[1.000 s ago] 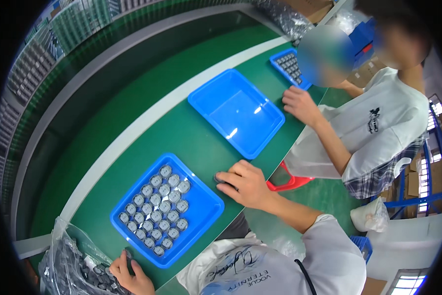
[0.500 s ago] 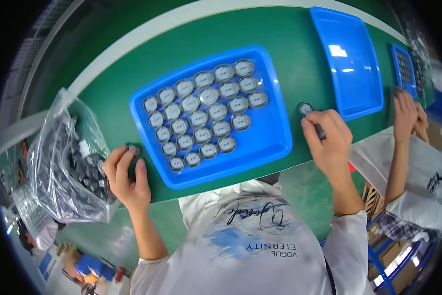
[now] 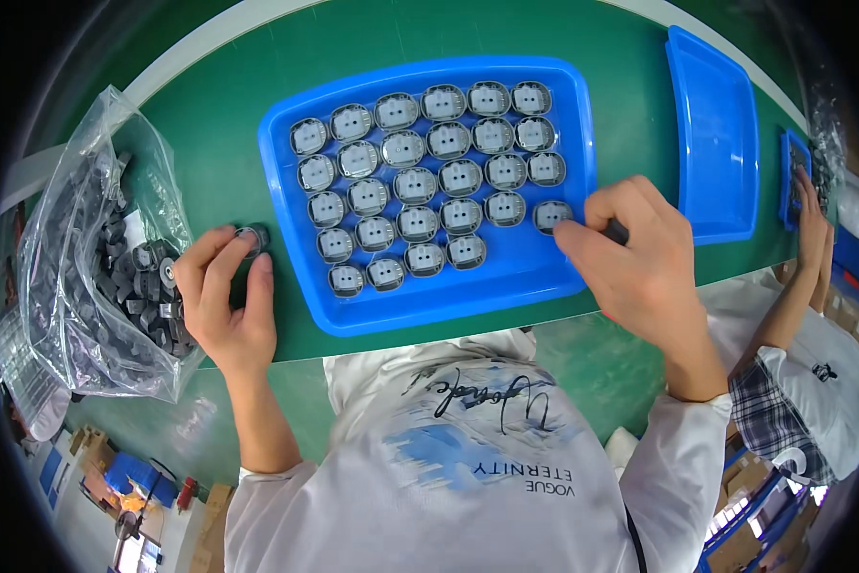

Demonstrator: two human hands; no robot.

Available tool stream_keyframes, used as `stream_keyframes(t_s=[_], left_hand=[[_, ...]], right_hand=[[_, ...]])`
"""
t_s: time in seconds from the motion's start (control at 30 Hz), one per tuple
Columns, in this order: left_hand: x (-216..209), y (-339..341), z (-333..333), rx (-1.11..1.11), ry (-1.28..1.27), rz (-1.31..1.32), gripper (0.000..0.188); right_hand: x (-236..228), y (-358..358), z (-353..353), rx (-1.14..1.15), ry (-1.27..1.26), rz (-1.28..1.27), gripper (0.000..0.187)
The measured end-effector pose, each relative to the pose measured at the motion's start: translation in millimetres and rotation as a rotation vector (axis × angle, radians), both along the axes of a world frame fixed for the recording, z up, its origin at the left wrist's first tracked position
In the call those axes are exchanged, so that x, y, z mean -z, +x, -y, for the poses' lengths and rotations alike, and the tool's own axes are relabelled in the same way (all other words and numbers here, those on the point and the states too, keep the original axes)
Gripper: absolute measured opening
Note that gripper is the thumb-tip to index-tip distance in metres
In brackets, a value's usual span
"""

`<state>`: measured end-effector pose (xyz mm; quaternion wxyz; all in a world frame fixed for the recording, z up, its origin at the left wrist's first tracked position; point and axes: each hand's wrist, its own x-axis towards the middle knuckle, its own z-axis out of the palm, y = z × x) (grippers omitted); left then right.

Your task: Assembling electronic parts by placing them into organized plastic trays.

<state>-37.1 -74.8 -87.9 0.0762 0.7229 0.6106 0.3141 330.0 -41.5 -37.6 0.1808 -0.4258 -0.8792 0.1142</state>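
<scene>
A blue tray (image 3: pixel 291 239) holds several grey oval plastic parts (image 3: pixel 415 184) in rows, most lying face up with two dark dots. My right hand (image 3: pixel 644 258) is over the tray's right side, its thumb and fingers pinching a grey oval part (image 3: pixel 551 218) at the end of a row. A second dark piece (image 3: pixel 616 232) shows inside the curl of those fingers. Left of the tray, my left hand (image 3: pixel 224 306) has its fingertips on a dark round part (image 3: pixel 253 239) at the green table; its thumb is a little apart below.
A clear plastic bag (image 3: pixel 52 315) full of loose dark parts lies at the left. Another blue tray (image 3: pixel 721 143) stands at the right. Beyond it a co-worker's hands (image 3: pixel 811 234) are at a small blue tray (image 3: pixel 785 181). The green table's (image 3: pixel 630 105) near edge runs before me.
My right hand has moved left from the table beside the tray, bringing the oval part into it. My left hand stays by the round part. The whole view has shifted.
</scene>
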Motion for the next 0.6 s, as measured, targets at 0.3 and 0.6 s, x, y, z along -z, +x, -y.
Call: stream_keyframes(t_s=[0.3,0.6], left_hand=[[-2.5,3.9,-1.2,-0.008,-0.028,0.029,0.028],[-1.4,2.6,3.8,-0.01,-0.006,0.407,0.023]], right_hand=[[-4.2,-4.3,-11.0,-0.032,0.001,0.052,0.019],[18.1,64.4,42.7,0.355,-0.845,-1.377,0.041]])
